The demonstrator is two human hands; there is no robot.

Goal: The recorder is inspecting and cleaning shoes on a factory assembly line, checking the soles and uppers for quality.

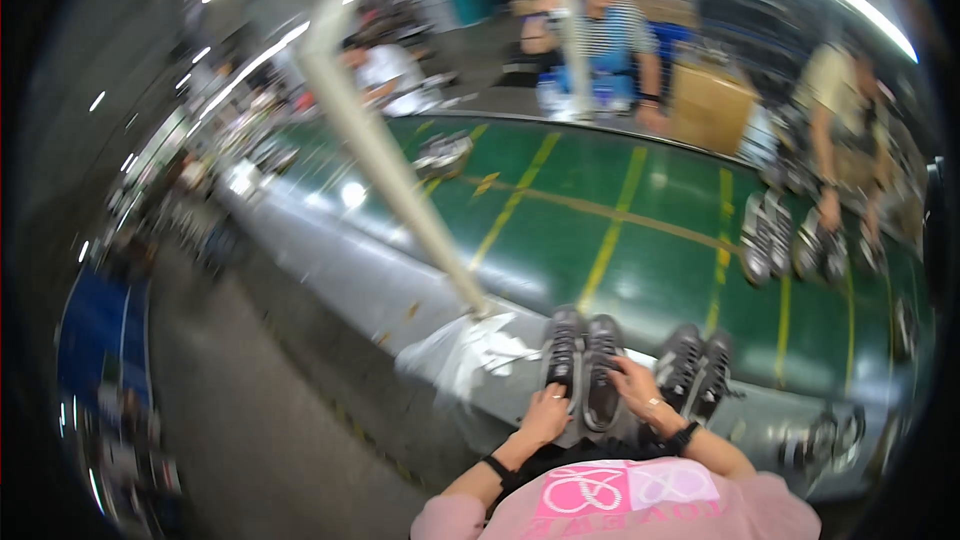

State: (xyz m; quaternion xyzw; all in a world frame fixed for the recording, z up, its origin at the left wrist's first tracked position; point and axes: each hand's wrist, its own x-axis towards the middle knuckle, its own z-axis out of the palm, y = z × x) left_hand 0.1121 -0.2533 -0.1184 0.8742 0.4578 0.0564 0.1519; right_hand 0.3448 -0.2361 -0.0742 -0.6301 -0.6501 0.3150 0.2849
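A pair of dark grey sneakers lies side by side in front of me at the near edge of the conveyor, toes pointing away. My left hand [547, 414] is closed on the heel end of the left sneaker [563, 345], its fingers at the shoe's opening. My right hand [637, 387] grips the right sneaker [602, 380] from its right side, with fingertips at the laces. Just beyond my right hand rests a second pair of dark sneakers [681, 362], untouched. Motion blur softens the finger detail.
A green conveyor belt [560, 230] with yellow lines runs across. White plastic sheeting [470, 350] lies beside a pale metal post [400, 180]. Co-workers stand across the belt, one handling shoes [820, 245] at right. A cardboard box [710, 105] stands behind.
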